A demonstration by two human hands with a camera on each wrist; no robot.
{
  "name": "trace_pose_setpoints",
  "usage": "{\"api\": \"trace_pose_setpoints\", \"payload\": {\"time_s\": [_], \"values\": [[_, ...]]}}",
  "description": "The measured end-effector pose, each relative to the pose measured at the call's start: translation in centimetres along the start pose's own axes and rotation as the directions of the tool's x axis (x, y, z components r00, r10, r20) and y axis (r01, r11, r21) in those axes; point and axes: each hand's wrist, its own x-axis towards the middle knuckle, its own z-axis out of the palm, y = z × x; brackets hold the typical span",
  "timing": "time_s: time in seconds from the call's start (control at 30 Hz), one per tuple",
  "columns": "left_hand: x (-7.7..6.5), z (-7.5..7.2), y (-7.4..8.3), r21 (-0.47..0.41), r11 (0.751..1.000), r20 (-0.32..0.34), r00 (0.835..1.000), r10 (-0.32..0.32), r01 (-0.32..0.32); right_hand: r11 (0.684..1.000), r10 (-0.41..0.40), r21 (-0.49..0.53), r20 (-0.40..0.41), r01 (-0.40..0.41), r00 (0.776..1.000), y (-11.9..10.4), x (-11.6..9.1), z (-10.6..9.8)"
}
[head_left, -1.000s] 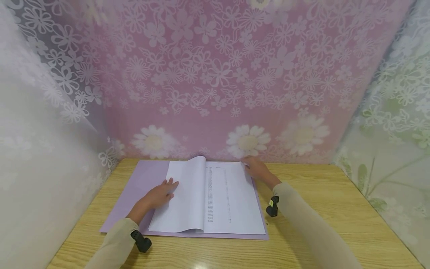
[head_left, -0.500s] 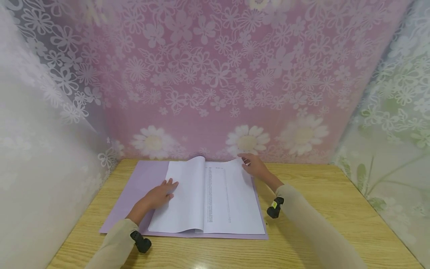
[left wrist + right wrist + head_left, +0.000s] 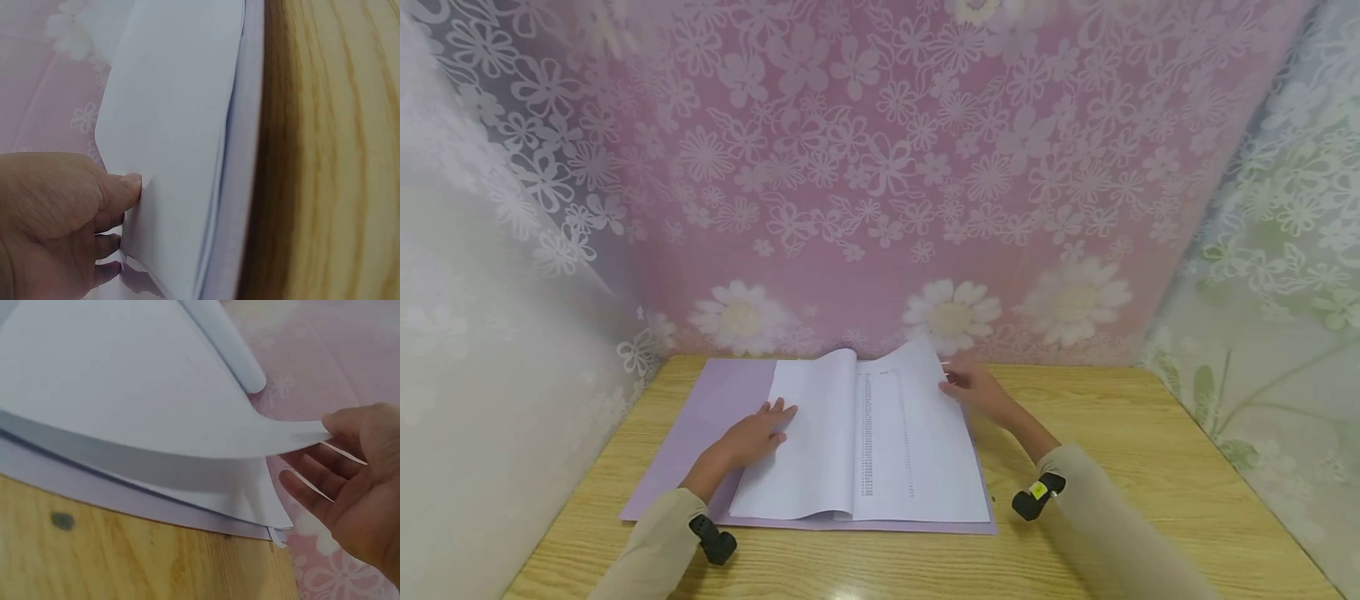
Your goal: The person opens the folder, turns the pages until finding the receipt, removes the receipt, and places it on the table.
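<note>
A stack of white pages [image 3: 805, 450] lies spread in a lilac folder [image 3: 715, 417], with a turned part curling up near the middle. My left hand [image 3: 756, 437] rests on the left-hand page, fingers spread; in the left wrist view its thumb [image 3: 128, 187] touches the paper. At the top right corner, my right hand [image 3: 981, 396] pinches a printed page [image 3: 917, 425] and holds that corner raised. In the right wrist view the lifted page [image 3: 156, 419] bows upward, thumb on top and fingers beneath, above the lower sheets [image 3: 250, 500].
The folder lies on a wood-grain table [image 3: 1112, 467]. Behind it stands a pink wall covering [image 3: 880, 208] with flower patterns. Pale patterned coverings [image 3: 1292, 375] border both sides. A black wrist camera [image 3: 1037, 496] hangs at the right sleeve.
The right hand has moved slightly down and right while raising the page's top right corner, which now stands higher and curves. My left hand has stayed in place.
</note>
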Motion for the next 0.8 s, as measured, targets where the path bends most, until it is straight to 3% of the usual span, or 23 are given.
{"api": "trace_pose_setpoints", "payload": {"time_s": [0.17,0.4,0.6,0.8], "values": [[0.1,-0.2,-0.2,-0.004,1.0,0.006,1.0,0.004,-0.004,0.984,0.145,0.09,0.093,-0.153,0.985,-0.7,-1.6,0.1],[-0.1,-0.3,-0.1,-0.013,1.0,0.021,1.0,0.001,-0.001,0.948,0.209,0.208,0.168,-0.242,0.963,-1.3,-3.1,0.7],[0.1,-0.1,-0.2,-0.009,1.0,0.027,1.0,-0.01,0.01,0.964,0.125,0.211,0.183,-0.163,0.975,-1.4,-3.8,1.8],[0.1,-0.4,0.2,-0.014,1.0,0.018,1.0,-0.022,0.022,0.97,-0.045,0.242,0.234,-0.013,0.971,-2.2,-3.9,3.1]]}}
